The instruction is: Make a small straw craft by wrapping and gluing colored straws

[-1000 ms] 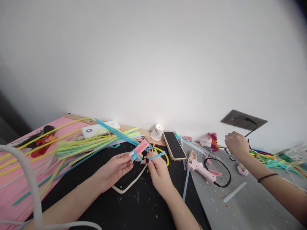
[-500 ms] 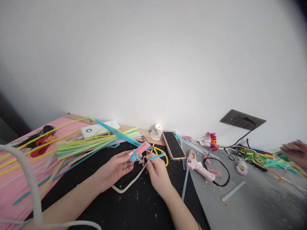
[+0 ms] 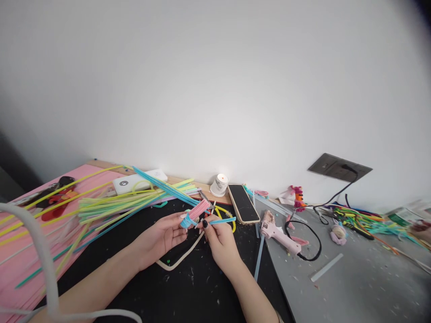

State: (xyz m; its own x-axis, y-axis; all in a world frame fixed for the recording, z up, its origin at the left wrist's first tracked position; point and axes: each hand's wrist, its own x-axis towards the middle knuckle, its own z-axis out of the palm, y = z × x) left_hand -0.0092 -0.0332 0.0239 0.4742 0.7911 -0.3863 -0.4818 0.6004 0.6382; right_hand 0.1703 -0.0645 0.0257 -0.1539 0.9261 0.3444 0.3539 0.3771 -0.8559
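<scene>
My left hand (image 3: 160,237) grips a short bundle of pink pipe cleaners (image 3: 198,209) above the black mat (image 3: 188,291). A blue pipe cleaner (image 3: 220,220) is wound round the bundle's near end. Its free end sticks out to the right, pinched between the fingers of my right hand (image 3: 219,241). Both hands are closed and nearly touch each other.
A heap of long green, yellow and blue pipe cleaners (image 3: 134,199) lies to the left over a pink sheet (image 3: 20,264). A phone (image 3: 244,203), a lit candle cup (image 3: 219,185), a pink glue gun (image 3: 281,234) with black cord and glue sticks (image 3: 326,267) lie right. Another person's hand (image 3: 423,229) shows at the far right edge.
The other person's arm drew back from the middle right of the table to the far right edge. My hands stayed in place, the blue strand shifting slightly round the pink bundle.
</scene>
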